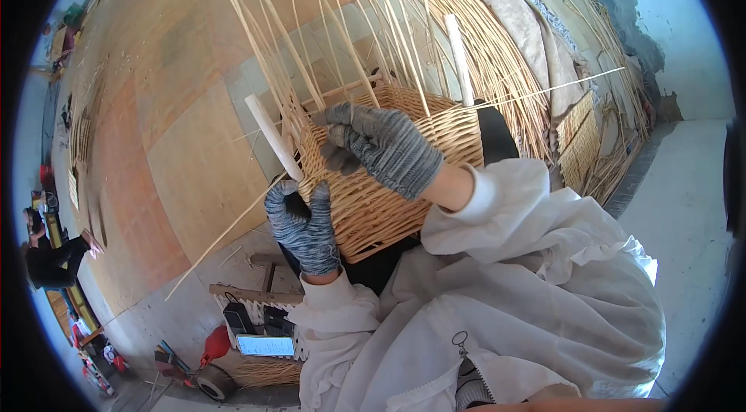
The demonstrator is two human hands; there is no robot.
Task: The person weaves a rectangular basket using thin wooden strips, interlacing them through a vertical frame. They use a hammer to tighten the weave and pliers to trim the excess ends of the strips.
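A half-woven wicker basket (373,214) rests across my lap, its woven wall facing me. Long pale stakes rise from its far side. A thick white wooden post (272,136) stands at its left corner, and another post (460,62) at the right. My left hand (307,229), in a grey-blue knit glove, grips the basket's left corner just below the post. My right hand (381,148), gloved alike, is over the rim with its fingers curled together; what they hold is hidden. A loose willow rod (225,237) sticks out to the lower left from the corner.
A big bundle of willow rods (489,47) lies beyond the basket, next to a grey cloth (536,31). Woven panels (579,140) are at the right. A lit phone (266,345) lies in a white crate at lower left. Another person (58,257) sits at far left.
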